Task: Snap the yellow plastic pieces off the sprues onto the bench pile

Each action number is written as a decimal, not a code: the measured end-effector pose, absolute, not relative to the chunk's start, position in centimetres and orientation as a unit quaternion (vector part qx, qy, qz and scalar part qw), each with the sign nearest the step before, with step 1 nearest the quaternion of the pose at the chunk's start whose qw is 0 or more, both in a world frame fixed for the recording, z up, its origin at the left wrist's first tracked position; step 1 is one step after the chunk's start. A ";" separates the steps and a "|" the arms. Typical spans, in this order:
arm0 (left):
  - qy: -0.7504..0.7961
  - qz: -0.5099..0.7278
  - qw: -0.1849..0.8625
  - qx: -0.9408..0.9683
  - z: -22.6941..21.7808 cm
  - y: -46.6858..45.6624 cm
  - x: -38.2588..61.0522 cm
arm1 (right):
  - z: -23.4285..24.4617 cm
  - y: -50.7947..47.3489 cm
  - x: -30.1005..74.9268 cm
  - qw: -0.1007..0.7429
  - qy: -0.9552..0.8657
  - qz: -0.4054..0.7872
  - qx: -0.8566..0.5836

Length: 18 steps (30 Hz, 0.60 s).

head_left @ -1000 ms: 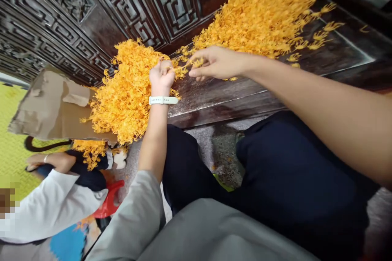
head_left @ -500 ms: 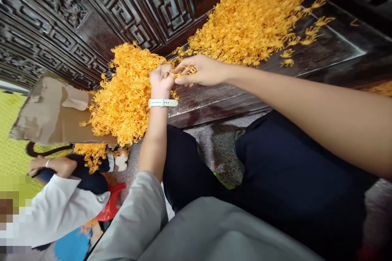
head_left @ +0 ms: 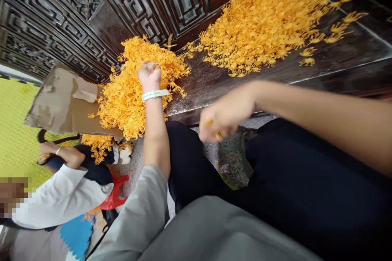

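My left hand, with a white wristband, is closed in a fist on top of a heap of small orange plastic pieces on a dark wooden bench. My right hand is blurred by motion, low over my lap in dark trousers; its fingers look curled round a small orange bit. A second, larger heap of orange pieces lies further right on the bench.
A torn cardboard sheet sticks out left of the near heap. Another person in a white top sits at lower left beside a red stool. Carved dark wood panels rise behind the bench. A yellow mat covers the floor at left.
My right hand has pulled away from my left hand, down and back off the bench toward my lap. My left hand has moved slightly left onto the near heap.
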<state>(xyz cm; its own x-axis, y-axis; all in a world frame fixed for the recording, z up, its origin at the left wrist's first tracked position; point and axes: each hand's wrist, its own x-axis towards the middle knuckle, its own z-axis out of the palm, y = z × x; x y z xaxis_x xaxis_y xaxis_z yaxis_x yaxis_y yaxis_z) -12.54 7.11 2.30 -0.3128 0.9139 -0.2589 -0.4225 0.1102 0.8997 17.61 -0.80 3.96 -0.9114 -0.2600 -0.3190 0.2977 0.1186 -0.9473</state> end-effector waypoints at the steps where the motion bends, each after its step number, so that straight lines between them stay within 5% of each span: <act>1: 0.513 0.650 0.511 0.232 2.4 6.7 -13.4 | 4.2 -1.5 17.9 0.260 0.714 -0.649 -0.032; 3: 0.478 0.718 0.464 0.200 2.5 5.5 -14.3 | 4.7 -1.7 18.8 0.269 0.723 -0.634 -0.061; 5: 0.449 0.748 0.450 0.191 2.5 4.3 -14.0 | 5.2 -0.2 20.1 0.172 0.736 -0.655 -0.008; 10: 0.457 0.733 0.450 0.227 3.8 2.7 -10.4 | 3.4 6.1 22.2 -0.302 0.562 -0.710 0.298; 12: 0.449 0.731 0.464 0.221 4.9 2.6 -8.8 | 1.3 7.6 21.5 -0.401 0.433 -0.675 0.442; 15: 0.403 0.730 0.509 0.213 6.1 2.3 -6.9 | -1.7 8.2 19.7 -0.406 0.347 -0.646 0.546; 18: 0.411 0.706 0.528 0.234 6.3 1.7 -4.8 | -2.9 7.4 18.2 -0.359 0.459 -0.641 0.499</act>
<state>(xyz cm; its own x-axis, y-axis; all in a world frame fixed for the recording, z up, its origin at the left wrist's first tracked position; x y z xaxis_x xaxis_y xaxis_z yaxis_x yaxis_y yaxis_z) -4.80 1.72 6.33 -0.3341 0.9368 -0.1038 -0.5529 -0.1057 0.8265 18.17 7.40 -2.88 -0.2435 0.9188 -0.3106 -0.0033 -0.3210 -0.9471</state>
